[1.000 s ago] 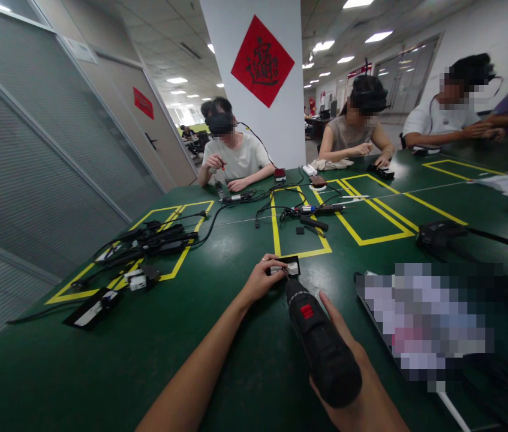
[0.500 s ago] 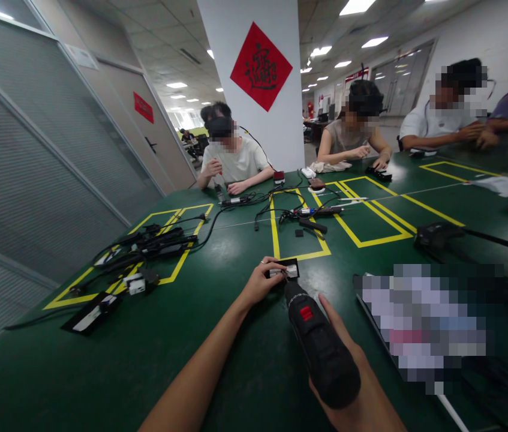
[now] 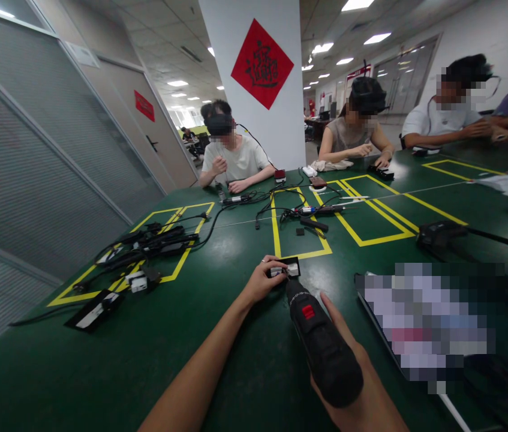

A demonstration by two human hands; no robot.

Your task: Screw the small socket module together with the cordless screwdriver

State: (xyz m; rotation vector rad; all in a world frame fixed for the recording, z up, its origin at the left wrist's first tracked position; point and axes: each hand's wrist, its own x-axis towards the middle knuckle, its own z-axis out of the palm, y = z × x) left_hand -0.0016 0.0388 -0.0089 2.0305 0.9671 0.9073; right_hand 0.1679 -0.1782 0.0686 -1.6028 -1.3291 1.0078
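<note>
"Where are the hands?"

"Just below frame centre, the left hand (image 3: 264, 279) curls over a small black part (image 3: 295, 263), seemingly steadying it; pinch unclear. Lower right, the right hand (image 3: 365, 365) wraps a power drill (image 3: 325, 354), tip partward."

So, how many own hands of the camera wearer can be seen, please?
2. The left hand is at the small black piece; the right hand holds the drill, which hides part of this hand.
</note>
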